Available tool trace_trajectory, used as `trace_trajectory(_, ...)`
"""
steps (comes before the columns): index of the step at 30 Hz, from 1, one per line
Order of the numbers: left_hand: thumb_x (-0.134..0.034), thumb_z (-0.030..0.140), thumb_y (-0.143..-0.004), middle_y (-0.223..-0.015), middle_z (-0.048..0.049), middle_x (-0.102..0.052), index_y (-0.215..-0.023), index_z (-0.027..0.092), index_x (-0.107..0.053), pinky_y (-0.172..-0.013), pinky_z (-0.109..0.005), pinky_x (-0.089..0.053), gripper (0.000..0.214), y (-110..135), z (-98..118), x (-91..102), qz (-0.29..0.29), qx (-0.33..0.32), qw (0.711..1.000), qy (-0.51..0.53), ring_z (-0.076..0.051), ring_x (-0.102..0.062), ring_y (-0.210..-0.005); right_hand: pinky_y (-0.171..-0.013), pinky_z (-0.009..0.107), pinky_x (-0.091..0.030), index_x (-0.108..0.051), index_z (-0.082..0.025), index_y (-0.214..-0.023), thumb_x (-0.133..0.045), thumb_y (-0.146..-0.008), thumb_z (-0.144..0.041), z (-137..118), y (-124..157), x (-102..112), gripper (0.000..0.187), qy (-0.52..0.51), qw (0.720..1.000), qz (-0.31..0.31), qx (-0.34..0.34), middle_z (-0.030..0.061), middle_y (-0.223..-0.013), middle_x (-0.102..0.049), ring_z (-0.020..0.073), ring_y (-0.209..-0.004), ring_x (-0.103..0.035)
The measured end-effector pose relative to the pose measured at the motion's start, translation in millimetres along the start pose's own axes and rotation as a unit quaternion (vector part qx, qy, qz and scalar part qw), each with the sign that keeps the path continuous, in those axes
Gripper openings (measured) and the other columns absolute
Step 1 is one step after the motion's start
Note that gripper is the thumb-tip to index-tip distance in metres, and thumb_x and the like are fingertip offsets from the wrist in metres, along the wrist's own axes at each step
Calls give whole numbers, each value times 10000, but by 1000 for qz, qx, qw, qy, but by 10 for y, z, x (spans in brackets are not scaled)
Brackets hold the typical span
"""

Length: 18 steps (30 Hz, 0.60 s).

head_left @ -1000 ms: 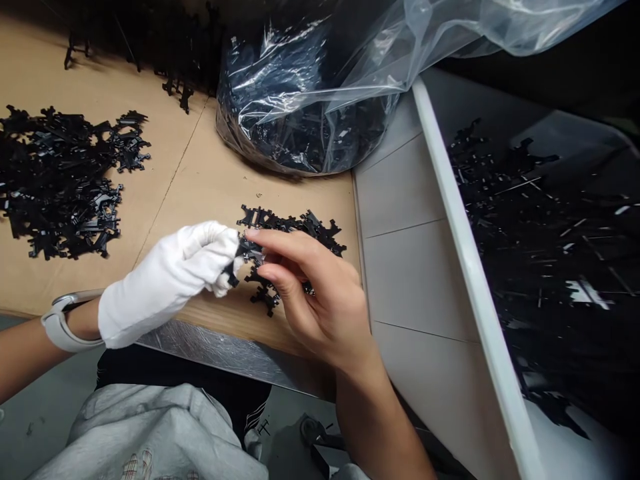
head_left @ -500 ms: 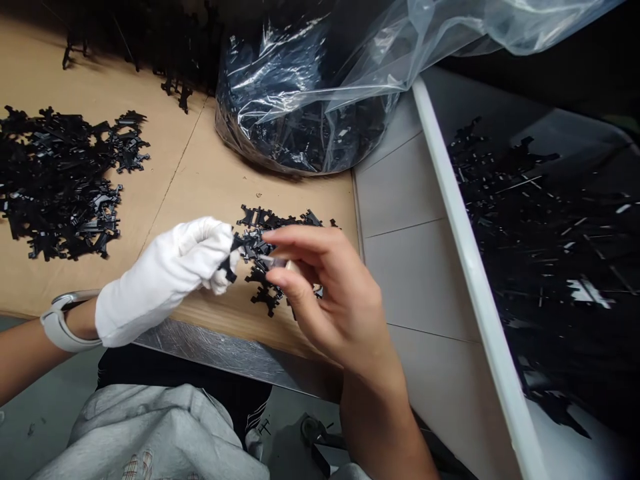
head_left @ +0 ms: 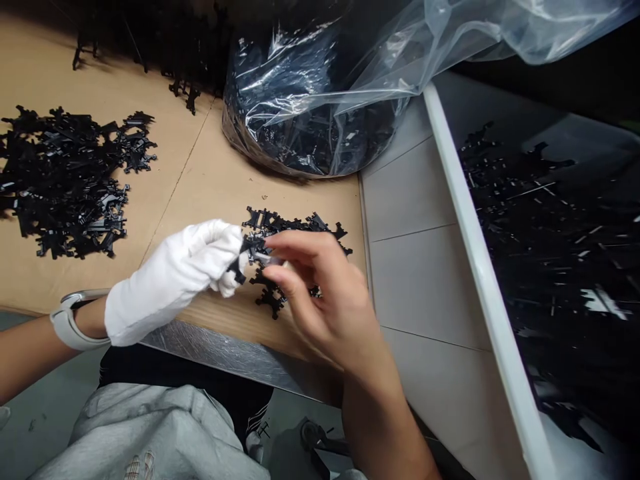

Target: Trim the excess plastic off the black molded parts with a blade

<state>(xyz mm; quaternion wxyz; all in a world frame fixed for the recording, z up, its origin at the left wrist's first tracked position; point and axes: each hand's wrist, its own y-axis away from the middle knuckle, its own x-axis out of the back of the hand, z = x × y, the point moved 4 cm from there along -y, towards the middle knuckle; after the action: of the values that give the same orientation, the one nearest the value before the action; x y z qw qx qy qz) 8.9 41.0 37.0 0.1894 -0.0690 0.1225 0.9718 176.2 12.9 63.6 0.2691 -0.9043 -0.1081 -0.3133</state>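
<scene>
My left hand (head_left: 175,280) wears a white glove and is closed in a pinch on a small black plastic part (head_left: 245,252) held just above the table. My bare right hand (head_left: 320,293) meets it from the right, thumb and forefinger pinched on the same part, where a small pale bit shows between the fingertips. Directly behind both hands lies a small heap of black plastic parts (head_left: 295,230) on the brown table (head_left: 210,180), partly hidden by my right hand.
A larger pile of black parts (head_left: 65,180) lies at the left. A clear plastic bag of black parts (head_left: 310,113) sits at the back. A white bin (head_left: 480,267) holding many black parts stands at the right. The table's metal edge (head_left: 220,353) runs below my hands.
My right hand's fingers shifted slightly on the part while the left hand kept its pinch. The view moved a little, so everything sits slightly right and lower.
</scene>
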Motion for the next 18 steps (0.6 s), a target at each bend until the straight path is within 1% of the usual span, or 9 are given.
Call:
trace_trajectory(2, -551, 324, -936, -593, 76, -551, -700, 214, -535, -556, -174, -482, 261, -8, 31, -19, -7, -5, 1000, -8, -61, -507, -518, -682, 243, -589, -617, -242, -1222, -611, -1058, -248, 19, 13, 45, 164, 16, 1000, 23, -11, 21, -1034, -762, 127, -765, -720)
trace_trajectory(3, -540, 277, -943, -602, 82, -527, -695, 212, -517, -556, -169, -463, 257, -16, 45, -33, -7, -2, 1000, -7, -56, -485, -522, -684, 248, -593, -617, -239, -1250, -646, -1042, -276, 15, 17, 54, 213, 26, 999, 22, -10, 25, -1020, -758, 134, -761, -715)
trace_trajectory(6, -521, 153, -947, -644, 83, -508, -714, 203, -505, -590, -182, -450, 239, -53, 41, -112, -41, 42, 998, 13, -63, -482, -552, -692, 278, -605, -618, -215, -1293, -737, -983, -334, -29, 8, 28, 353, 76, 997, -17, 11, 32, -941, -745, 165, -752, -704)
trace_trajectory(9, -521, 117, -972, -664, 74, -543, -751, 194, -532, -616, -217, -452, 234, -107, -26, -158, -83, 92, 992, 14, -84, -514, -566, -636, 281, -576, -649, -210, -1225, -702, -984, -261, -55, -19, -9, 252, 122, 991, -47, 23, 6, -826, -705, 162, -662, -662)
trace_trajectory(11, -520, 105, -985, -656, 70, -555, -758, 188, -541, -608, -235, -432, 243, -138, -85, -145, -92, 110, 990, 0, -92, -510, -558, -603, 280, -553, -666, -210, -1177, -687, -969, -239, -20, -31, -8, 211, 144, 988, -55, 22, -8, -775, -681, 159, -618, -645)
trace_trajectory(13, -512, 127, -1009, -679, 63, -575, -794, 187, -535, -615, -252, -426, 224, -160, -139, -108, -75, 112, 991, -3, -96, -503, -557, -593, 287, -539, -682, -211, -1144, -680, -956, -260, 84, -29, 37, 194, 164, 985, -58, 11, -8, -762, -684, 158, -591, -637)
trace_trajectory(15, -495, 165, -1036, -750, 47, -601, -844, 190, -509, -662, -266, -443, 194, -174, -181, -54, -31, 97, 995, 5, -97, -514, -591, -581, 301, -525, -700, -211, -1102, -662, -956, -319, 261, -17, 140, 186, 195, 979, -46, -26, -5, -743, -684, 162, -560, -620)
trace_trajectory(16, -479, 180, -1048, -785, 40, -604, -860, 193, -492, -696, -274, -456, 189, -180, -200, -26, -5, 86, 996, 11, -99, -520, -617, -558, 306, -510, -707, -208, -1078, -648, -962, -374, 370, -8, 200, 211, 214, 974, -48, -64, -6, -716, -670, 165, -534, -601)
trace_trajectory(18, -454, 166, -1057, -812, 35, -588, -870, 192, -481, -764, -296, -475, 190, -194, -244, 16, 38, 64, 997, 14, -104, -525, -660, -520, 323, -477, -717, -200, -1016, -614, -960, -567, 544, -5, 290, 385, 263, 953, -76, -129, 6, -684, -654, 178, -503, -576)
